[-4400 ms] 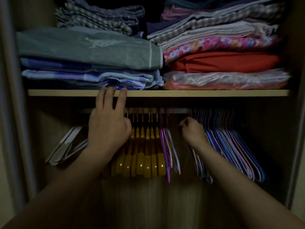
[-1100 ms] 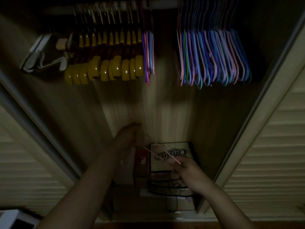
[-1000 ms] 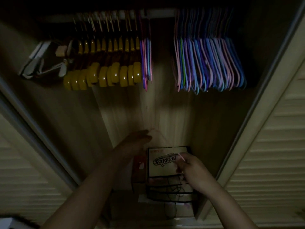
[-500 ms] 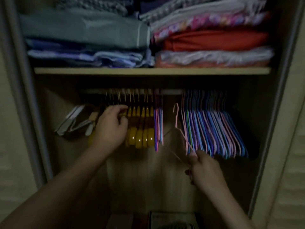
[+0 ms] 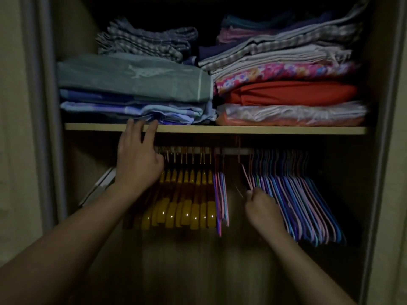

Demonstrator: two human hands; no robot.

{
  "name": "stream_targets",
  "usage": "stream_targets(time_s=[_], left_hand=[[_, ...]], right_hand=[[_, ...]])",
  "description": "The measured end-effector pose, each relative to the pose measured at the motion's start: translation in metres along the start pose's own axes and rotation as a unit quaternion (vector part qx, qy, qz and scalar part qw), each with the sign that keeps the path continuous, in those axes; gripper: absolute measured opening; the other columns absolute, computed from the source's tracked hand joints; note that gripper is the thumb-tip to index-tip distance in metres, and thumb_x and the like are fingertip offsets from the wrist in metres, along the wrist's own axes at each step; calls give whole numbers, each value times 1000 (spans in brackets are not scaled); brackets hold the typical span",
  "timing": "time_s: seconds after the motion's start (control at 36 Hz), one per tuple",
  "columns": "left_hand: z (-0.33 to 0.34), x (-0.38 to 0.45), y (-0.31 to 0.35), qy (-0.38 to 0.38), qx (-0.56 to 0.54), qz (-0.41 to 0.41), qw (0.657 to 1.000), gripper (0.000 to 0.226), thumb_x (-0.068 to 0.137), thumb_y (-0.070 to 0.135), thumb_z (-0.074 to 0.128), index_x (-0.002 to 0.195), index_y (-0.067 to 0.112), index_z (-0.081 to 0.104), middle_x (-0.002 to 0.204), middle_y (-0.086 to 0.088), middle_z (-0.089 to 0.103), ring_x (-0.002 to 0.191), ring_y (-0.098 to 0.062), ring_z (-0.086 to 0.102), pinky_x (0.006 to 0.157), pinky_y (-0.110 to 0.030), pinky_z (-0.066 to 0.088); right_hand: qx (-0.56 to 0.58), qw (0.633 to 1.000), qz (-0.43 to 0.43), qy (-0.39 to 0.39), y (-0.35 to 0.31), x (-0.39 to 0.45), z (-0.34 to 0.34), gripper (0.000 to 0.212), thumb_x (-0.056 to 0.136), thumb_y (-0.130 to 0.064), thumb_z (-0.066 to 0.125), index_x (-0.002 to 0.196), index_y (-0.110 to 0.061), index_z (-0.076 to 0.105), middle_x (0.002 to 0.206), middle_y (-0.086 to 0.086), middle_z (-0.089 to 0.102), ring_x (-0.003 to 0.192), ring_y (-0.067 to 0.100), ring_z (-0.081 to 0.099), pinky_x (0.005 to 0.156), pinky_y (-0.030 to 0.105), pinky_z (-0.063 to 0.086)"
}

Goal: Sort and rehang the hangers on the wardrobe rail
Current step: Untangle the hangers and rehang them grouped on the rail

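Note:
A pale rail [image 5: 231,151] runs under the shelf. Several yellow hangers [image 5: 187,208] hang left of centre, with a few thin pink and blue ones [image 5: 221,201] beside them. A large bunch of thin blue, purple and pink hangers [image 5: 304,201] hangs on the right. My right hand [image 5: 262,210] pinches the lower arm of a thin pink hanger [image 5: 245,175], whose hook sits over the rail in the gap just left of that bunch. My left hand [image 5: 136,159] reaches up with straight fingers touching the shelf edge, its thumb by the yellow hangers' hooks.
The wooden shelf [image 5: 264,130] above carries two stacks of folded linen [image 5: 136,89]. White hangers [image 5: 99,188] lean at the far left of the rail. Wardrobe side frames [image 5: 46,128] close in both sides. The wooden back panel shows below the hangers.
My right hand has lifted the pink hanger from below and set its hook over the rail. My left hand rose from the yellow hangers to the shelf edge. The view tilted upward.

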State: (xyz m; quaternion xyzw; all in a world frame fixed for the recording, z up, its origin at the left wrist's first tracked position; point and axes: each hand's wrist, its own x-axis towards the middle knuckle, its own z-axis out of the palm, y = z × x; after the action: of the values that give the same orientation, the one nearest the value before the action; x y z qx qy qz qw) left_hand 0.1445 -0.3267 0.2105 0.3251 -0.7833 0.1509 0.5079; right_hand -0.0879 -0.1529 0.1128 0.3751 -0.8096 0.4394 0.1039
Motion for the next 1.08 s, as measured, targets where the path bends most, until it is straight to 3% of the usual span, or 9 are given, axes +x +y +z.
stream_targets(time_s=[0.19, 0.33, 0.44, 0.5, 0.58, 0.75, 0.92, 1.0, 1.08], left_hand=[[-3, 1, -8, 2, 40, 32, 999, 83, 79, 22, 64, 152, 20, 25, 151, -14, 29, 145, -34, 23, 101, -57, 44], [6, 0, -3, 0, 26, 13, 1000, 84, 79, 24, 60, 153, 19, 21, 154, -17, 26, 148, -36, 16, 93, -59, 50], [10, 0, -4, 4, 23, 14, 1000, 84, 80, 24, 60, 153, 19, 19, 155, -18, 25, 149, -36, 14, 90, -60, 51], [11, 0, -6, 5, 24, 16, 1000, 84, 81, 24, 60, 154, 20, 19, 155, -19, 25, 149, -36, 14, 91, -60, 51], [10, 0, -7, 8, 22, 19, 1000, 84, 81, 23, 61, 154, 19, 19, 155, -19, 26, 149, -36, 15, 91, -59, 51], [8, 0, -6, 16, 14, 16, 1000, 80, 82, 22, 59, 154, 18, 22, 155, -19, 27, 149, -35, 15, 92, -57, 51], [8, 0, -3, 18, 11, 5, 1000, 79, 83, 22, 58, 153, 20, 22, 155, -17, 25, 150, -34, 14, 95, -58, 50], [8, -1, -3, 19, 5, 6, 1000, 78, 83, 21, 57, 153, 19, 23, 155, -17, 26, 150, -34, 14, 95, -58, 50], [8, 0, -4, 19, 6, 9, 1000, 78, 83, 21, 57, 153, 19, 24, 155, -16, 26, 150, -33, 15, 91, -56, 52]], right_hand=[[-30, 999, 37, -2, 11, 15, 9, 18, 104, -28, 42, 113, -15, 50, 76, -3, 54, 63, 9, 52, 49, 25, 30], [-96, 995, 10, 4, 14, 17, 6, 58, 98, -21, 49, 151, -16, 26, 71, -5, 53, 57, 11, 51, 45, 26, 29], [-138, 990, 3, 8, 19, 17, 4, 52, 100, -24, 48, 150, -20, 36, 74, -7, 49, 59, 9, 46, 47, 26, 28], [-161, 987, 14, -10, 17, 16, 1, 49, 100, -25, 48, 147, -18, 39, 100, 5, 63, 83, 21, 61, 59, 30, 39], [-189, 982, 13, -23, 10, 7, -1, 49, 100, -29, 47, 147, -18, 39, 138, 13, 50, 123, 33, 49, 91, 42, 47], [-80, 976, -140, 146, -5, -10, 4, 39, 93, -15, 58, 132, -16, 59, 126, 4, 55, 107, 15, 52, 88, 21, 43], [68, 994, -43, -70, -16, 2, 29, 35, 103, -22, 45, 138, -22, 53, 94, -22, 55, 83, -4, 54, 64, 7, 36], [94, 986, 27, -134, -18, 15, 36, 39, 105, -24, 42, 142, -17, 49, 124, 0, 61, 95, 10, 52, 67, 14, 37], [168, 967, 84, -174, -13, 21, 41, 34, 104, -25, 47, 135, -16, 57, 112, 0, 65, 94, 14, 61, 73, 23, 48]])
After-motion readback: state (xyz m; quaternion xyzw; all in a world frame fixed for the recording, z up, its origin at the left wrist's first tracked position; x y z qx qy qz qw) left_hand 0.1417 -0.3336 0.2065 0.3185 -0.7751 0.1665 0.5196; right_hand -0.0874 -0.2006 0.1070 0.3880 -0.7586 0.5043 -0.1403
